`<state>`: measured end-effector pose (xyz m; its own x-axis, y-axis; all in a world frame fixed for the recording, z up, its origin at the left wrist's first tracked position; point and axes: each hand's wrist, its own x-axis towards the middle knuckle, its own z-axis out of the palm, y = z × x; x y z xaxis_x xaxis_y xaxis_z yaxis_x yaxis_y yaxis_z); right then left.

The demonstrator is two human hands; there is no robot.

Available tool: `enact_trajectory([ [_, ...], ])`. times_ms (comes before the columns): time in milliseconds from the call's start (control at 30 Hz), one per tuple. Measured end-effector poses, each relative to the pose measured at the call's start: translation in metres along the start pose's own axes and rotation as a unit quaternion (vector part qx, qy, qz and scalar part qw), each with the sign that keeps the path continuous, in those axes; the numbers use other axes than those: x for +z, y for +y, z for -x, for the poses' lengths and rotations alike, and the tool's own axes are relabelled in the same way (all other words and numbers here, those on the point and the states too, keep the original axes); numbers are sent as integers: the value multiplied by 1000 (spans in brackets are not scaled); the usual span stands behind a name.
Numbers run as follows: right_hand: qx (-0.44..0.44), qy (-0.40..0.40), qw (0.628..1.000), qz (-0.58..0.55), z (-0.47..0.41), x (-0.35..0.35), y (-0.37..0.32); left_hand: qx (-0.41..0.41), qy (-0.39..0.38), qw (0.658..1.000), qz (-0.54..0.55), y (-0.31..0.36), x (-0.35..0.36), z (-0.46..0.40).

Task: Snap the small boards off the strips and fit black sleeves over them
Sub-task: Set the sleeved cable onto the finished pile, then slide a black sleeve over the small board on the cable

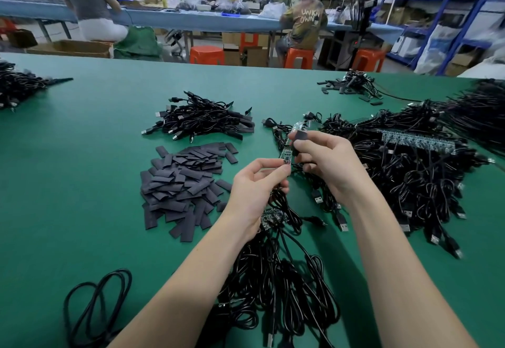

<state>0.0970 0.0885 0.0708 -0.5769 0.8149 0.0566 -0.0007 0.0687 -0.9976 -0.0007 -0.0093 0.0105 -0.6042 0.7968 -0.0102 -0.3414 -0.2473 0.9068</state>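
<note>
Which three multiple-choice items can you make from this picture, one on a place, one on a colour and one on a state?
1. Where does the sleeve pile lie, seen from the hands?
A. to the left
B. to the right
C. behind the stools

2. What colour is the table?
A. white
B. green
C. red

3. What does the right hand do?
A. lies flat on the table
B. hangs idle
C. pinches a sleeve

Key: 1 A, the pile sits left of the left hand. 2 B, the bare mat is green. 3 C, its fingers hold a black sleeve by the strip.
</note>
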Motion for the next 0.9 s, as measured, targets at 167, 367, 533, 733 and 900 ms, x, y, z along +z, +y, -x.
enact_trajectory([
  [167, -17, -20, 1000, 15, -1, 0, -1, 12, 0, 1000, -4, -1, 0, 0],
  [367, -30, -64, 997, -32, 0, -12, 2, 12, -3, 1000, -2, 0, -1, 0],
  [533, -47, -54, 991, -114, 1, -17, 5, 13, -6, 1000, -5, -1, -1, 0],
  [733, -55, -72, 984, -153, -1, -18, 9, 15, -14, 1000, -10, 0, -1, 1],
  [900, -60, -78, 981, -164, 0, -19, 8, 15, -23, 1000, -14, 1, 0, 2],
])
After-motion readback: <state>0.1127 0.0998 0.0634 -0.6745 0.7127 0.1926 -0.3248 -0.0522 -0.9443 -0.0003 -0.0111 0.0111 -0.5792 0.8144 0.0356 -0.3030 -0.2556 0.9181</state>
